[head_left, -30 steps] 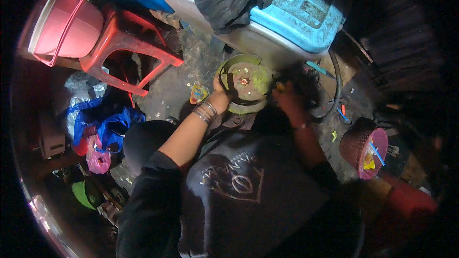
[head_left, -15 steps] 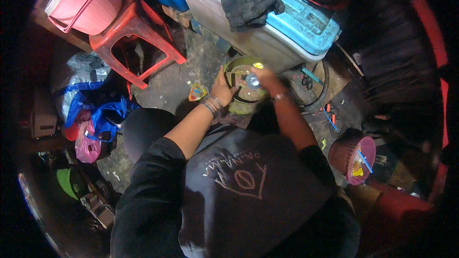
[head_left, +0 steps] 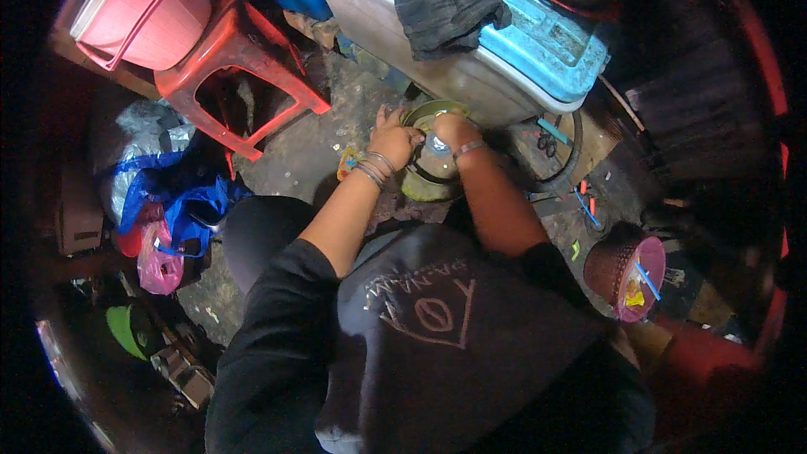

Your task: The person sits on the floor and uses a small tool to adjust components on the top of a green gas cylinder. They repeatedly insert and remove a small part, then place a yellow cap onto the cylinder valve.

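Observation:
A round green basin [head_left: 427, 192] with a dark inner edge stands on the floor before me, small bits inside it. My right hand [head_left: 456, 131] reaches into it with fingers closed on a small, clear, bluish round thing [head_left: 437, 145], perhaps a glass or bottle; the fingers hide much of it. At the basin's left side is my left hand [head_left: 393, 138], its fingers spread outside the rim and its thumb touching the rim. Left of that wrist lies a small yellow and orange packet [head_left: 347, 161].
A large bin with a blue lid [head_left: 546, 55] stands just beyond, a dark cloth [head_left: 445, 4] over it. Far left, a red stool [head_left: 189, 88] bears a pink bucket [head_left: 164, 21]. Scissors [head_left: 546, 145], a hose [head_left: 574, 155] and a pink basket [head_left: 607, 269] are at right.
My left hand has loosened from the basin's rim and its fingers have spread. My right hand has moved slightly left and lower over the basin, still with the clear thing.

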Motion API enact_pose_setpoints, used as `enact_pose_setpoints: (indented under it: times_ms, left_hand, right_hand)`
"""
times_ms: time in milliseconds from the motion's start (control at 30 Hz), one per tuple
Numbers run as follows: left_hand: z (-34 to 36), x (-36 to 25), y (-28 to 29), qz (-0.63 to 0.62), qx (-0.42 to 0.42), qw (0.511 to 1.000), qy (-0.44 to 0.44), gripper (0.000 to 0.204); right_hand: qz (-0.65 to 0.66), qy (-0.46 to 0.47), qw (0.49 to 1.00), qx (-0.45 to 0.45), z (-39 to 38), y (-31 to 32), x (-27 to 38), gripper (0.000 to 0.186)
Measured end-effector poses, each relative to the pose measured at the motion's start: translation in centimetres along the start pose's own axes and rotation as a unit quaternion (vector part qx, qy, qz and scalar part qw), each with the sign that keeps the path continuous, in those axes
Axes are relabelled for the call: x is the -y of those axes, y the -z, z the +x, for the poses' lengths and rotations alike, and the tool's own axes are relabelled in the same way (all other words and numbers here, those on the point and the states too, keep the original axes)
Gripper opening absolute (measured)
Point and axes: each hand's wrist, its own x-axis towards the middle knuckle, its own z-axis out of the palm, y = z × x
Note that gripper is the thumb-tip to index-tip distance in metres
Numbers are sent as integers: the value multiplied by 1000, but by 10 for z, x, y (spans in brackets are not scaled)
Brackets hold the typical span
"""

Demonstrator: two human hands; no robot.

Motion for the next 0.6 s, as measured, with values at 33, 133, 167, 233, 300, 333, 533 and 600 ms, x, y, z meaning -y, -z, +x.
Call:
enact_pose_setpoints:
  times_ms: [33,133,167,233,300,333,533,600]
  left_hand:
    - [3,2,3,-1,12,1000,-5,24]
    - [3,0,13,6,32,999,-3,24]
    - [4,-2,18,21,42,999,2,24]
    - [7,-6,26,40,84,996,16,26]
    - [9,-10,34,54,125,990,28,29]
    - [12,-12,37,54,139,988,30,31]
    - [35,-20,46,114,229,966,28,44]
    - [37,-22,43,118,247,961,29,48]
  right_hand:
    - [33,-33,999,-13,0,-9,-5,20]
    - [65,-42,997,-24,5,-24,-12,21]
    - [30,10,999,-16,8,-24,-11,22]
    - [15,-109,993,-41,15,-17,0,23]
    - [88,-363,926,-60,19,-9,31,24]
    - [79,-387,917,-55,17,-4,43,25]
    - [107,-188,975,-41,9,30,35,26]
    - [-49,4,998,40,10,37,28,27]
